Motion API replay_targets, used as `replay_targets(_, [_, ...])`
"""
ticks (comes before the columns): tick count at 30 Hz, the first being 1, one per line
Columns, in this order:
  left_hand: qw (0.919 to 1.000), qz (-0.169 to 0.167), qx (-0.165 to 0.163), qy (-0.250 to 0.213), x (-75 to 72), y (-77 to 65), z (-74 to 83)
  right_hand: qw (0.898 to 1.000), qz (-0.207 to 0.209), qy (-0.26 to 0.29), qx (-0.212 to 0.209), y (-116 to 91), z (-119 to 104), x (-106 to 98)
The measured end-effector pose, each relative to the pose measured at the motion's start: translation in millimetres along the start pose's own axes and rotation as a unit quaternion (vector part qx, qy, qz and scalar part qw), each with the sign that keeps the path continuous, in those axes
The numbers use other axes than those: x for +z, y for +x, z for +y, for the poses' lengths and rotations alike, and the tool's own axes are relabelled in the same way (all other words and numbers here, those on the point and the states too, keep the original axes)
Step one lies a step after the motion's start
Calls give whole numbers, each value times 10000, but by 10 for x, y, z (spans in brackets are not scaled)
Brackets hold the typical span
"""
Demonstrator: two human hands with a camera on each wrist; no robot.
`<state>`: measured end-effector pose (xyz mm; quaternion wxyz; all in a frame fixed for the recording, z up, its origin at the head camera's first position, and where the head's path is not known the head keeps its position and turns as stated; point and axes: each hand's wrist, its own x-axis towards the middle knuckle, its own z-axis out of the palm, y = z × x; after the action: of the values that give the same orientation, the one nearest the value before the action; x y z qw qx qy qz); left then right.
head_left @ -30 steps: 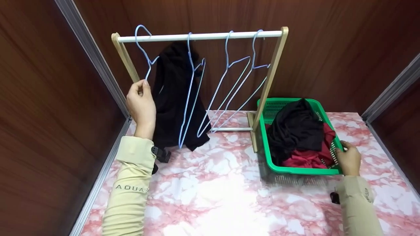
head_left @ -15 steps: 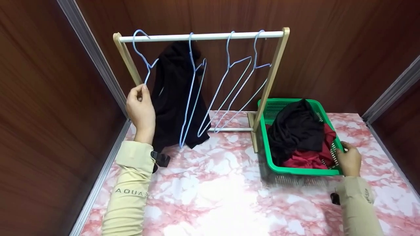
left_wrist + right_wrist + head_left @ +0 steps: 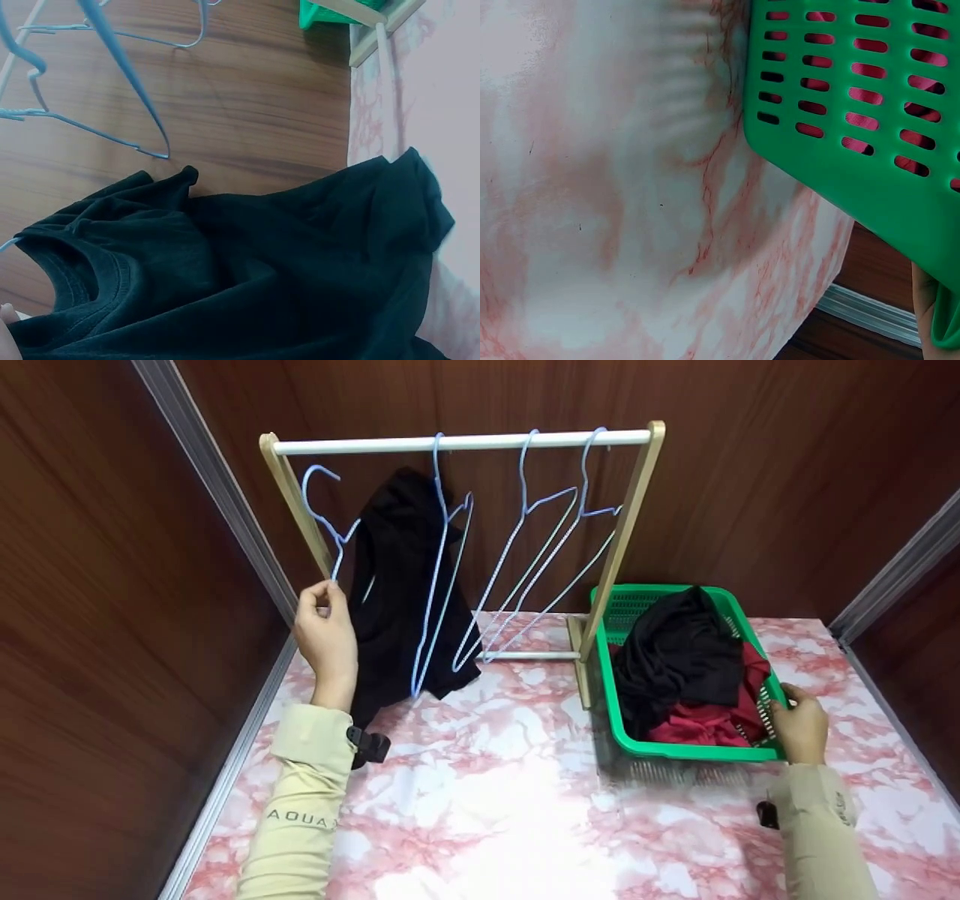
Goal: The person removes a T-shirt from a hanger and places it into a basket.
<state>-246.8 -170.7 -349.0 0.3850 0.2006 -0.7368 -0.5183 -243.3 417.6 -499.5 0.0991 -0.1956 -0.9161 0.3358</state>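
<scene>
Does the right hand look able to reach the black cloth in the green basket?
Probably yes, once the right hand releases the green basket: the black cloth lies on top, uncovered.

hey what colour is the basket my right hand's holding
The slotted basket is green; the head view shows it best.

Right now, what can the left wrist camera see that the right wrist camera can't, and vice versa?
Only the left wrist view shows the black T-shirt, blue wire hangers, part of the clothes rack and a bit of the left hand. Only the right wrist view shows reddish cloth, a grey metal strip and part of the right hand. Both show the green basket, marbled surface and brown paneling.
</scene>
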Motion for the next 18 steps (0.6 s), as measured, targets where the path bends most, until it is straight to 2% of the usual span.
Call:
replay_targets(6, [9999,58,-70,43,6,-61,-140,10000,12,-31,13,3,4,0])
replay_targets(18, [9995,-129,-163,247,16,-206,-417,10000,21,1,-22,9,9,-10])
